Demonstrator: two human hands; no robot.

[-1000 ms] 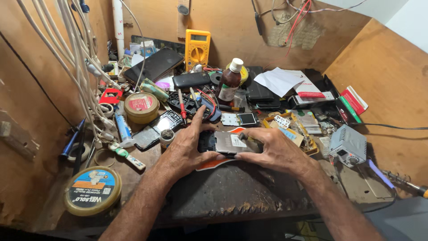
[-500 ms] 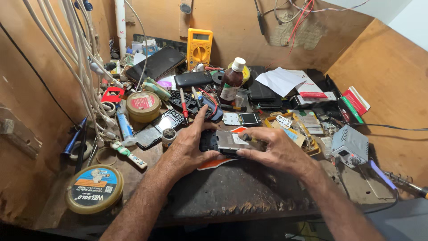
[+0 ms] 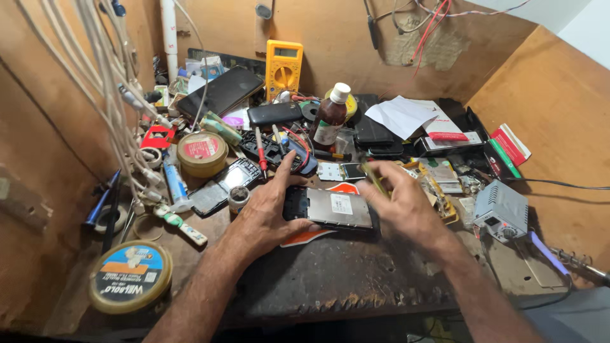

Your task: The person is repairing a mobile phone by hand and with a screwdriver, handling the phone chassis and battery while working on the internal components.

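My left hand lay flat and open on the left end of the opened phone, fingers spread, pinning it to the dark mat near the front edge of the bench. The phone lay face down, its metal inner plate up, roughly midway between the bench's left and right edges. My right hand hovered just over the phone's right end, blurred, its fingers pinched around a thin yellowish tool. A brown bottle stood behind the phone, toward the back edge, near a yellow multimeter. A round tin sat at the front left corner.
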